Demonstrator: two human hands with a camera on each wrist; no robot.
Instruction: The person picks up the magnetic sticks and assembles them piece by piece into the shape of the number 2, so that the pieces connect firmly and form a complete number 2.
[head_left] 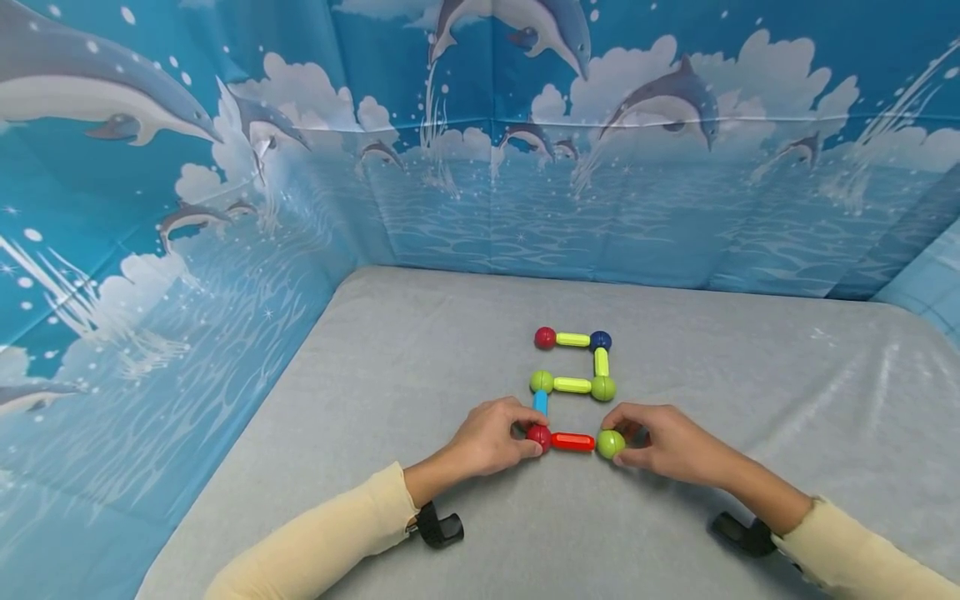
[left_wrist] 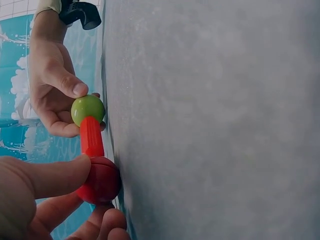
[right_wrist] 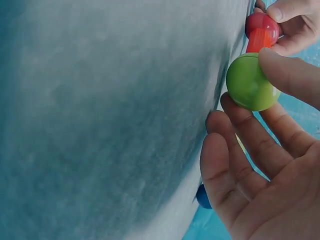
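My left hand (head_left: 492, 437) pinches a red ball (head_left: 538, 437) between thumb and fingers at the near left corner of a ball-and-rod figure. A red rod (head_left: 573, 442) runs from that ball toward a green ball (head_left: 611, 444), which my right hand (head_left: 670, 441) holds by thumb and fingertips. The rod's right end is right at the green ball. From the red ball a blue rod (head_left: 541, 402) leads back to another green ball (head_left: 542, 382). In the right wrist view the held green ball (right_wrist: 251, 82) sits between thumb and fingers.
Farther back the figure continues: a yellow-green rod (head_left: 572, 385), a green ball (head_left: 603, 388), an upright-lying rod (head_left: 602, 362), a dark blue ball (head_left: 600, 341), another rod (head_left: 573, 340) and a red ball (head_left: 545, 337). A grey cloth (head_left: 390, 358) covers the table; dolphin-print curtains (head_left: 525, 208) stand behind and left.
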